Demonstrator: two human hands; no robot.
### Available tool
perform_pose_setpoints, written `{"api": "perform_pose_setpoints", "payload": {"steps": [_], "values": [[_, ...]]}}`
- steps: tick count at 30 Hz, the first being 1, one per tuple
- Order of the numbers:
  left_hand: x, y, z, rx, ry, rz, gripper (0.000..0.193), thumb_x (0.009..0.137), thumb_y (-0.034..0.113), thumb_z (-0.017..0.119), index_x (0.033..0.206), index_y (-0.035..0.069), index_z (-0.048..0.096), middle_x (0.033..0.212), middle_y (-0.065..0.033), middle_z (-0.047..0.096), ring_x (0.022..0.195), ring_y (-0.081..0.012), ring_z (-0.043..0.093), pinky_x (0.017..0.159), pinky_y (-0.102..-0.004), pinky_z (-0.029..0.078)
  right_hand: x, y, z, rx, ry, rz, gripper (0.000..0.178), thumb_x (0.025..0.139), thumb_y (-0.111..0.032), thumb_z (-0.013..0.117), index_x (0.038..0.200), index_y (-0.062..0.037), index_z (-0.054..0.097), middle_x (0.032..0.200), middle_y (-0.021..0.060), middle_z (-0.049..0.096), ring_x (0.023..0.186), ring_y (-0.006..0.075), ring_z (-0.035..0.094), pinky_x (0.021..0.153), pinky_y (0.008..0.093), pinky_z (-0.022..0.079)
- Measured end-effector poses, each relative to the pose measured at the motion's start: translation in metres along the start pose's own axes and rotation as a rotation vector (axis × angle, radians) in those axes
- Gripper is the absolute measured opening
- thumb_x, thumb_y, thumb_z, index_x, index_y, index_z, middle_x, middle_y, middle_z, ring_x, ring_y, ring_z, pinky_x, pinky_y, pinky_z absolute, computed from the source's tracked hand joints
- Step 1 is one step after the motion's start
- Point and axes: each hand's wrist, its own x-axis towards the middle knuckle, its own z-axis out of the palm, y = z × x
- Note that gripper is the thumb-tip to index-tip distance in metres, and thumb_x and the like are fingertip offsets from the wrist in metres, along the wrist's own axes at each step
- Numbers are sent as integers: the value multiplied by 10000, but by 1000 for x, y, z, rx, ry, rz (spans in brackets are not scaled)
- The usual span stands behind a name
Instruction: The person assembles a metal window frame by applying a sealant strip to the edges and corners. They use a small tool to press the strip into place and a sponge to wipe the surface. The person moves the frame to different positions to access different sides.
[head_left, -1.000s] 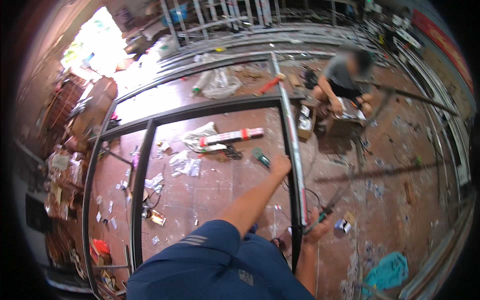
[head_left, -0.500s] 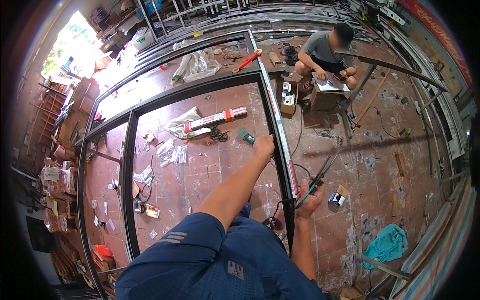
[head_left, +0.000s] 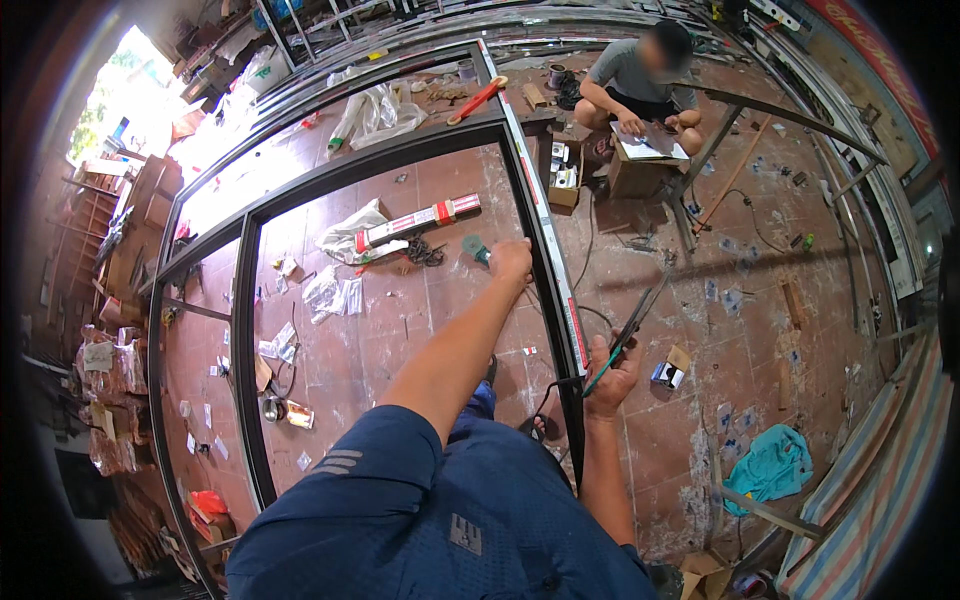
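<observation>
A large dark metal frame (head_left: 375, 165) stands in front of me, its right-hand bar edged with a pale printed strip. My left hand (head_left: 511, 262) is closed at the inner side of that bar; what its fingers hold is hidden. Beside the fingers shows a green round-headed tool (head_left: 475, 247); I cannot tell whether it is held or lies on the floor. My right hand (head_left: 612, 375), palm up outside the bar, is closed around a long slim dark tool (head_left: 638, 315) with a teal part. A black cord-like strip (head_left: 550, 395) loops by the bar's lower end.
Across the frame's upper corner lies a red-and-tan tool (head_left: 478, 100). A person (head_left: 640, 85) squats at a box (head_left: 640, 178) at the far right. Wrapped bars (head_left: 420, 222), plastic bags and scraps litter the tiled floor. A small carton (head_left: 671, 368) and teal cloth (head_left: 770, 465) lie right.
My left hand has shifted slightly up along the bar. My right hand keeps the slim tool at nearly the same place. The whole view has moved a little.
</observation>
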Motion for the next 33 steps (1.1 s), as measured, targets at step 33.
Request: {"api": "perform_pose_setpoints", "payload": {"steps": [33], "values": [[-20, -35, 0, 608, 79, 373, 372, 947, 271, 587, 911, -47, 777, 994, -331, 735, 1004, -482, 731, 911, -516, 585, 2, 12, -7, -11, -81, -22, 277, 980, -119, 723, 1203, -4, 604, 981, 16, 569, 847, 114, 542, 754, 255, 462]]}}
